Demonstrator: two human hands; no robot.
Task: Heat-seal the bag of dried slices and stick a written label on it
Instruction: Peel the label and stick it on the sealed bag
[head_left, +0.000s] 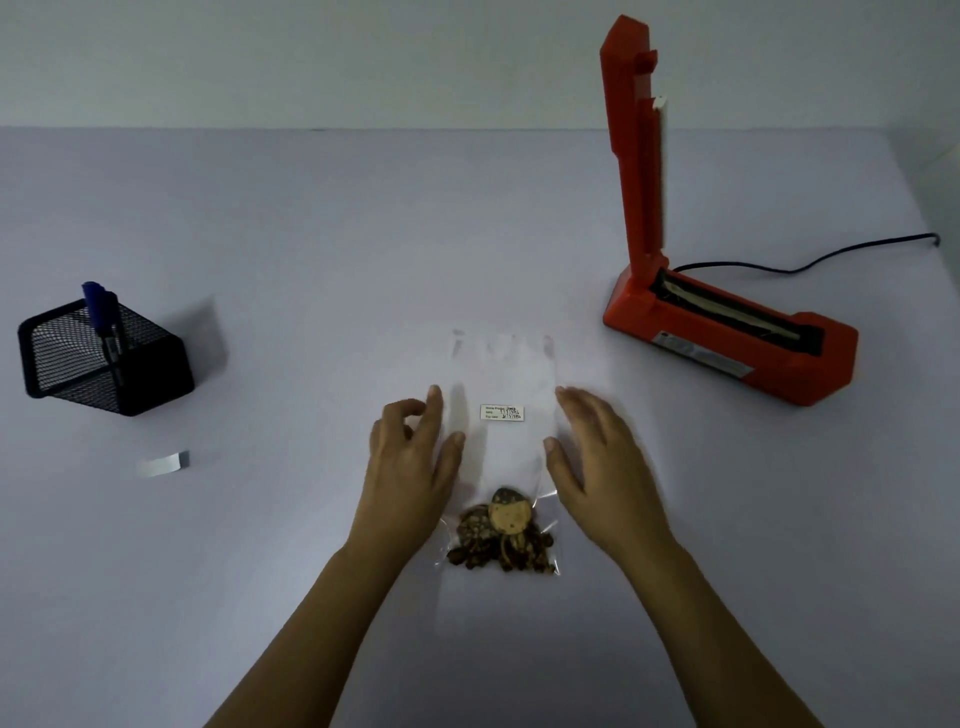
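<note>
A clear plastic bag (501, 457) lies flat on the table in front of me, with brown dried slices (501, 535) gathered at its near end. A small white written label (502, 412) sits on the bag's upper half. My left hand (410, 467) lies at the bag's left edge, fingers relaxed, thumb on the plastic. My right hand (597, 457) lies at the right edge, fingers spread, thumb at the bag's side. Neither hand grips anything.
A red heat sealer (727, 332) stands at the right with its arm raised upright and a black cord trailing right. A black mesh pen holder (109, 358) with a blue pen (101, 312) sits at the left. A strip of label backing (162, 463) lies nearer.
</note>
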